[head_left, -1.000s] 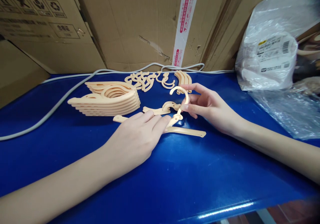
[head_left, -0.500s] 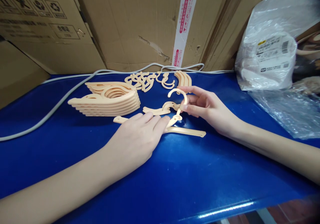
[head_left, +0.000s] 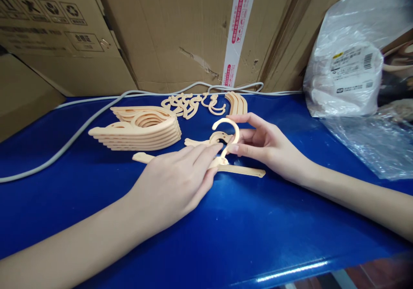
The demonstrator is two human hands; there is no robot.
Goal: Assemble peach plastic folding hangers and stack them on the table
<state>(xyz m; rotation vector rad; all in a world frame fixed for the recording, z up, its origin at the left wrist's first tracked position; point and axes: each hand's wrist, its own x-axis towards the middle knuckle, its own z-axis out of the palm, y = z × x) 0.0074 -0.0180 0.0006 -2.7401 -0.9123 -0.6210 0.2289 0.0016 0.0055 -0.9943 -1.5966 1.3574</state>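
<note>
My left hand [head_left: 180,175] is closed over a cream plastic hanger arm [head_left: 142,157], whose middle is hidden under the fingers. A curved hanger hook [head_left: 237,130] stands up from the arm's inner end, and my right hand [head_left: 258,140] pinches it low on its stem between thumb and fingers. Whether hook and arm are joined I cannot tell. Another flat hanger arm [head_left: 247,170] lies on the blue table just right of my left fingertips. Just behind the hands rest more curved hanger pieces [head_left: 196,142], partly covered.
To the left is a stack of hanger pieces [head_left: 138,130]. Loose hooks [head_left: 183,104] and several curved arms [head_left: 237,102] lie at the back. A white cable [head_left: 87,115] crosses the blue table [head_left: 226,237]. Cardboard boxes [head_left: 180,31] wall the back; a plastic-wrapped bundle [head_left: 345,74] sits right.
The hook and the arm's inner end have come lower and slightly left. My left hand has turned flatter, and more of the arm's left end shows. My right hand has followed the hook down.
</note>
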